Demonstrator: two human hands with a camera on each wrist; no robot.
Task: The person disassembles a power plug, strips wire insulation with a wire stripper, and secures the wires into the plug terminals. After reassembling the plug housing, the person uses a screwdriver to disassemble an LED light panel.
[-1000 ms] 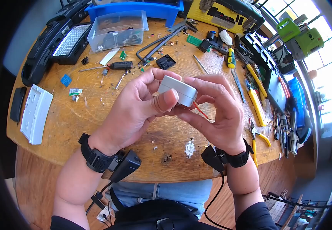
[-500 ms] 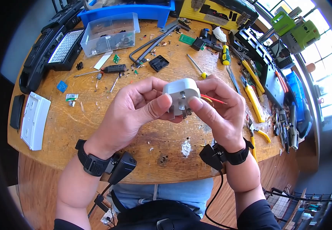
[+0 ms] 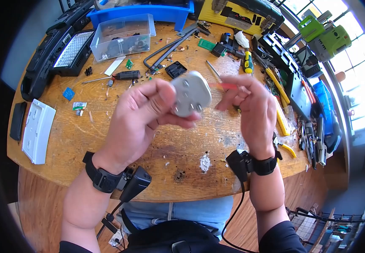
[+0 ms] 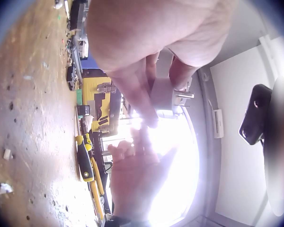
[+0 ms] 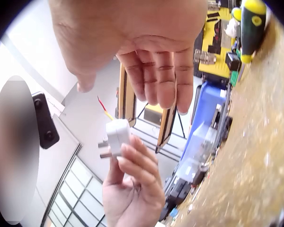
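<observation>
A white plug-shaped block (image 3: pixel 192 93) with metal prongs is gripped between the thumb and fingers of my left hand (image 3: pixel 138 114), above the middle of the table. Red and yellow wires (image 5: pixel 104 108) stick out of its end in the right wrist view. To its right, my right hand (image 3: pixel 254 114) is raised with fingers extended, near the red wire in the head view. The right wrist view shows those fingers (image 5: pixel 164 80) straight and apart from the block (image 5: pixel 118 135). In the left wrist view, the block (image 4: pixel 163 94) shows its prongs pointing right.
A clear bin (image 3: pixel 123 40), blue tray (image 3: pixel 144 16) and yellow toolbox (image 3: pixel 241 14) stand at the back. A screwdriver (image 3: pixel 125 75) and black plastic piece (image 3: pixel 176 69) lie beyond the hands. Pliers (image 3: pixel 287 147) and other tools line the right side; a white casing (image 3: pixel 39 133) lies left.
The block has turned between my fingers, its pronged face now tilted towards the head camera. My right hand has let go of it and moved off to the right, its fingers straighter.
</observation>
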